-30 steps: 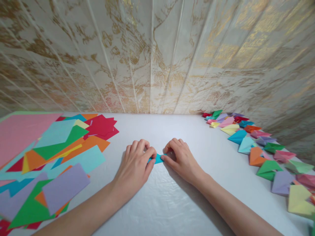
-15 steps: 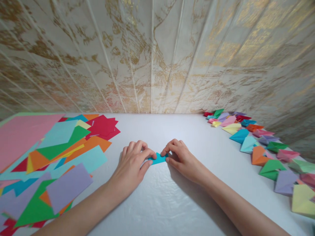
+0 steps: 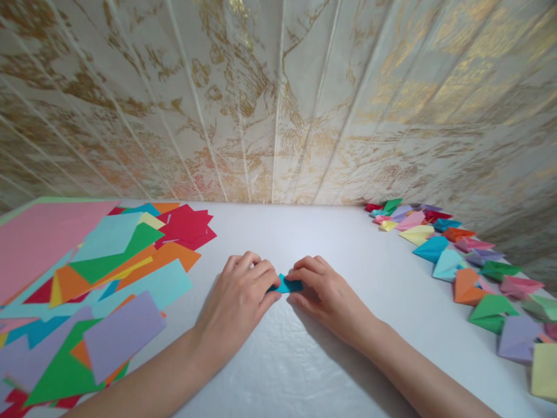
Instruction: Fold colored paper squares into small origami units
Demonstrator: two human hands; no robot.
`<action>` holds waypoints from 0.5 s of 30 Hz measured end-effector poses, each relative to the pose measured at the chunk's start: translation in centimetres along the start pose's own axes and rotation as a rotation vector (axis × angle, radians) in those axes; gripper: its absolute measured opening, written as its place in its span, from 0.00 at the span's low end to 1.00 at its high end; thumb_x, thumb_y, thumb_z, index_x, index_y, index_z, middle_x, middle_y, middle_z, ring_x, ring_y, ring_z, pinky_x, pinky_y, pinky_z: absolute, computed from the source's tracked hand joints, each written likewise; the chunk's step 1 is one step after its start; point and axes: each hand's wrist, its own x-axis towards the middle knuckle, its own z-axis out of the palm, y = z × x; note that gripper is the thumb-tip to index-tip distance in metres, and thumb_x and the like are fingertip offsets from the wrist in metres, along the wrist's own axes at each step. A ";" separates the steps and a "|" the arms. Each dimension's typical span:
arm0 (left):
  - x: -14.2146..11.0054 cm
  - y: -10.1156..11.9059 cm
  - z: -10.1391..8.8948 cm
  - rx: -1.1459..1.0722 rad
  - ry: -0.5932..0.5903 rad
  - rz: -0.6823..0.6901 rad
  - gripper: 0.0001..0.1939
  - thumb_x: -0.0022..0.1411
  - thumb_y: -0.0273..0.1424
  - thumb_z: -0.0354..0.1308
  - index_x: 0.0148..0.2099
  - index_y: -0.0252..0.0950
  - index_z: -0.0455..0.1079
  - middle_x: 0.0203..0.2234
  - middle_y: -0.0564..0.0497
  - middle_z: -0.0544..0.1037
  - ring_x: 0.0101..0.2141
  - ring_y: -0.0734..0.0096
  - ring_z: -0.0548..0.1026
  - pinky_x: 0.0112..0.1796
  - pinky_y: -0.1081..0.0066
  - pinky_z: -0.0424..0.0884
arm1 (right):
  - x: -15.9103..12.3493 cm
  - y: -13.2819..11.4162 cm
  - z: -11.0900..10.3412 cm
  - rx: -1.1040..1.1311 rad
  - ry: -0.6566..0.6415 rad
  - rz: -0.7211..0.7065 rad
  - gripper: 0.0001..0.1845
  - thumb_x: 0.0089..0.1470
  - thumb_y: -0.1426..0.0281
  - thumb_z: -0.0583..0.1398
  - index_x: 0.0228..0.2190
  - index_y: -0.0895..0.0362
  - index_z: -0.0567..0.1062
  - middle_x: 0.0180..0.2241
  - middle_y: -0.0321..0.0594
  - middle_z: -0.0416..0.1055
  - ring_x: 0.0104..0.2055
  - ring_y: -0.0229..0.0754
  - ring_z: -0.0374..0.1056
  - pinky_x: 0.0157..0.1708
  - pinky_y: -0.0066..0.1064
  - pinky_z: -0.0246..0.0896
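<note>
Beyond both hands, the upper part of the view is filled by a pale backdrop (image 3: 278, 98) patterned in gold and crossed by ridged lines. Beneath the hands, a white tabletop (image 3: 287, 366) is spread. To the left of the left hand, it is covered by an overlapping pile of coloured paper (image 3: 124, 337), in which a broad pink sheet (image 3: 47, 244) is laid at the far side. To the right of the right hand, folded paper pieces (image 3: 470, 285) in many colours are lined up in a slanting band. By the left hand (image 3: 246, 293), the left end of a small blue folded paper (image 3: 287, 284) is pinched between thumb and fingers; its right end is gripped likewise by the right hand (image 3: 328, 293). The blue piece is thus held between the two hands, its ends partly hidden by the fingertips.
</note>
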 end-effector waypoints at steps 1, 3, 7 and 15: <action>0.0 -0.1 0.0 0.015 0.004 0.010 0.06 0.62 0.27 0.66 0.40 0.39 0.72 0.38 0.53 0.79 0.44 0.56 0.69 0.42 0.59 0.60 | 0.0 0.0 0.2 -0.023 0.007 -0.005 0.14 0.54 0.81 0.64 0.42 0.56 0.77 0.40 0.43 0.73 0.43 0.47 0.67 0.44 0.40 0.67; 0.0 -0.2 -0.1 0.036 0.015 0.031 0.04 0.63 0.28 0.66 0.39 0.39 0.73 0.37 0.53 0.79 0.44 0.57 0.69 0.42 0.59 0.60 | 0.1 0.0 0.4 -0.067 0.021 -0.003 0.13 0.54 0.81 0.65 0.41 0.57 0.77 0.40 0.43 0.74 0.42 0.47 0.67 0.43 0.39 0.67; 0.0 -0.3 -0.2 0.121 0.094 0.119 0.03 0.66 0.27 0.62 0.37 0.38 0.73 0.34 0.54 0.80 0.43 0.58 0.70 0.42 0.59 0.59 | 0.4 -0.3 0.5 -0.187 0.021 0.012 0.08 0.55 0.78 0.66 0.37 0.57 0.78 0.37 0.42 0.75 0.39 0.46 0.69 0.40 0.36 0.67; -0.2 1.2 -0.8 0.246 0.418 0.378 0.16 0.74 0.23 0.48 0.36 0.34 0.74 0.39 0.50 0.81 0.44 0.61 0.72 0.46 0.60 0.60 | 0.0 -2.6 0.2 -0.298 -0.103 0.063 0.02 0.59 0.76 0.62 0.35 0.58 0.75 0.30 0.40 0.75 0.31 0.43 0.70 0.31 0.30 0.60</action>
